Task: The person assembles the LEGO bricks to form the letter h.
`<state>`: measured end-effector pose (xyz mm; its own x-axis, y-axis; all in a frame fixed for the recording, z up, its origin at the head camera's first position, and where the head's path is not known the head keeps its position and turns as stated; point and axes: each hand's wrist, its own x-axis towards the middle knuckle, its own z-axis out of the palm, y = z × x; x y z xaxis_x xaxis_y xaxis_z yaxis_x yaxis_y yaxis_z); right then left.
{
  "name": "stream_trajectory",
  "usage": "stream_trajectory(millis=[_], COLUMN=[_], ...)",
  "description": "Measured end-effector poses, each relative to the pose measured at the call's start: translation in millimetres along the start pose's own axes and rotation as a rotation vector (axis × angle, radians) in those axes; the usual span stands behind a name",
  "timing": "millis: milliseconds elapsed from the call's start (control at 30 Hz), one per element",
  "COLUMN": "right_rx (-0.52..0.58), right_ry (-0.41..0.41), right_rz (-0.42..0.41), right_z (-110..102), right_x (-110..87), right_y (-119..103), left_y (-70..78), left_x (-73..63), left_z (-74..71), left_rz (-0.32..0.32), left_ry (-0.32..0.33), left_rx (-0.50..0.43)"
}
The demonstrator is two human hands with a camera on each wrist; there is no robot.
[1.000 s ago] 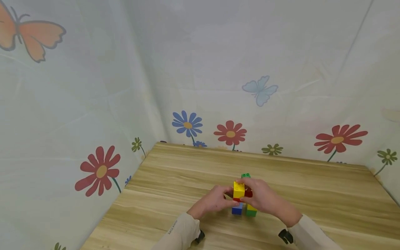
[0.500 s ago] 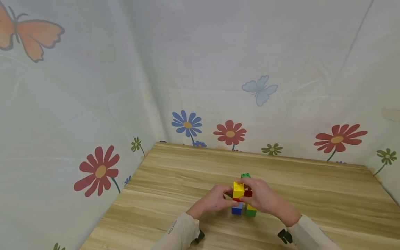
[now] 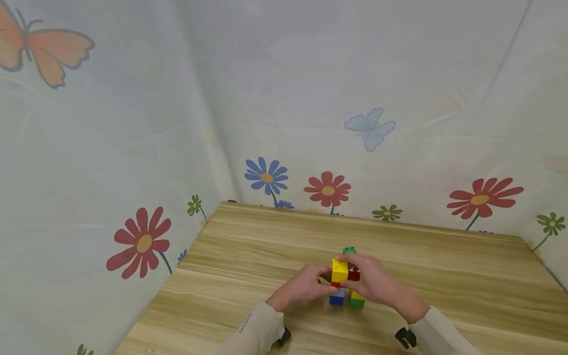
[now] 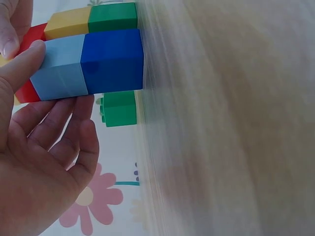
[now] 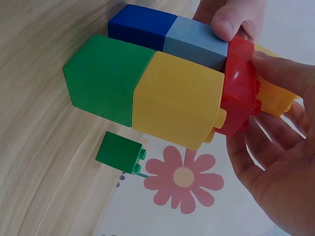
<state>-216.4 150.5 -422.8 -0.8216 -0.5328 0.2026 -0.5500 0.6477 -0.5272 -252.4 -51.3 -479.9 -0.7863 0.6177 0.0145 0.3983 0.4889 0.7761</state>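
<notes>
Toy building bricks form a two-legged structure on the table. One leg is a dark blue brick (image 4: 113, 61) under a light blue brick (image 4: 61, 69); the other is a green brick (image 5: 108, 81) under a yellow one (image 5: 177, 96). A red brick (image 5: 241, 71) bridges both tops. Above its left end sits another yellow brick (image 3: 339, 271), which my right hand (image 3: 372, 279) pinches between thumb and fingers. My left hand (image 3: 303, 285) grips the left leg near its top, thumb on the light blue brick by the red seam, fingers behind.
Behind the structure a loose green brick (image 3: 349, 250) stands on the wooden table (image 3: 248, 236), studs up. Curtains (image 3: 284, 98) printed with flowers and butterflies hang along the table's back and left edges.
</notes>
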Motion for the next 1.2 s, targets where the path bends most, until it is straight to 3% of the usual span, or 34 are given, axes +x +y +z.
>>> stream_trajectory(millis=[267,500,633,833,1200], right_rx=[0.001,0.195,0.212,0.144,-0.05], right_ry=[-0.004,0.047,0.098,0.124,0.071], right_rz=[-0.024,-0.039,-0.013,0.086,0.106], right_z=[0,-4,-11,-17,-7], right_x=[-0.7,-2.8,-5.7,-5.9,6.3], right_y=[3,16,26,37,62], left_y=[1.7,0.1,-1.9,-3.5,-1.9], left_x=[-1.3,-3.8,-6.4,-9.0,-10.5], left_z=[-1.6,-5.1,-6.5,-9.3,-10.4], left_rz=[-0.01,-0.008,-0.023,-0.034,-0.045], left_ry=[-0.02,-0.012,-0.005,-0.004,-0.011], left_rx=[0.022,-0.007,-0.013,-0.006,-0.007])
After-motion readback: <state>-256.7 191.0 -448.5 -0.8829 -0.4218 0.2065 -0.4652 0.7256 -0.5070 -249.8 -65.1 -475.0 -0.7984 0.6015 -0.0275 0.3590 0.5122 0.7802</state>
